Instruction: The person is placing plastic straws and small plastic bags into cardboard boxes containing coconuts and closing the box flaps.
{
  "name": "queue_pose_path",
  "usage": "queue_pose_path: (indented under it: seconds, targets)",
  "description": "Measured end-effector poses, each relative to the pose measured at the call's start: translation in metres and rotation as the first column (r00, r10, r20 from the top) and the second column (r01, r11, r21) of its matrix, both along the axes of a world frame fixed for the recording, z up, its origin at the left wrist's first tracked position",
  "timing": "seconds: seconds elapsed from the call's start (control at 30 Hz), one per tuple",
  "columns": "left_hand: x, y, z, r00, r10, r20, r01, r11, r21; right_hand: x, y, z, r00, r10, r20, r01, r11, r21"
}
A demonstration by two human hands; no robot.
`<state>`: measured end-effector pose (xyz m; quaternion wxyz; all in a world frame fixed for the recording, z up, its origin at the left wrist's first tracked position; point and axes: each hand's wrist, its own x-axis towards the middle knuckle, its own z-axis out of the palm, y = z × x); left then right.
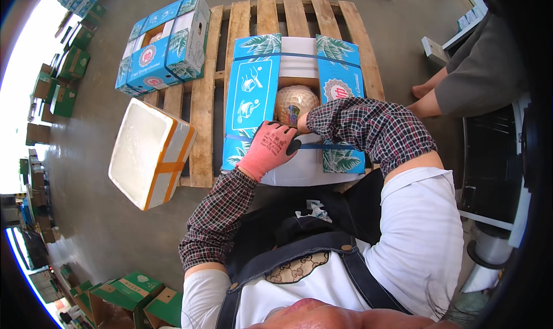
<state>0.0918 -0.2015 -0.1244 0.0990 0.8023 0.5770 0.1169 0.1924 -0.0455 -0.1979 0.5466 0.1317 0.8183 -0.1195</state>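
A blue and white cardboard coconut carton (255, 96) lies strapped with dark bands on a wooden pallet. Through the opening in its top shows a pale, wrapped coconut (294, 98) with a small label. My left hand (271, 147), in a pink glove with dark fingertips, rests on the carton by the opening's near edge, over the near strap. My right hand (303, 122) reaches into the opening at the coconut's near right side; its fingers are mostly hidden, so its grip cannot be told. Checked sleeves cover both forearms.
A second strapped coconut carton (173, 44) stands on the pallet (202, 126) at the upper left. A white foam box (140, 152) with orange tape is beside the pallet. Green cartons (129, 290) stand at the lower left. Another person's legs (432, 91) are close on the right.
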Motion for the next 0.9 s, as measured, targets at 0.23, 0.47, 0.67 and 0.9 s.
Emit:
queue_pose_path:
  seconds: [0.23, 0.47, 0.67, 0.9]
  targets:
    - [-0.017, -0.004, -0.027, 0.996, -0.043, 0.082, 0.037, 0.997, 0.065, -0.006, 0.007, 0.023, 0.998, -0.058, -0.02, 0.044, 0.908, -0.416]
    - [-0.028, 0.012, -0.046, 0.99, -0.113, 0.084, 0.104, 0.989, 0.102, -0.025, -0.008, -0.003, 0.988, 0.046, -0.144, -0.069, 0.984, -0.163]
    - [-0.022, 0.026, -0.058, 0.971, -0.039, 0.235, 0.012, 0.993, 0.114, 0.013, 0.015, -0.025, 0.806, -0.467, -0.364, 0.178, 0.778, -0.603]
    - [-0.01, 0.036, -0.092, 0.965, 0.216, 0.145, -0.237, 0.96, 0.147, 0.025, 0.001, -0.006, 0.209, -0.805, -0.556, 0.295, 0.594, -0.749]
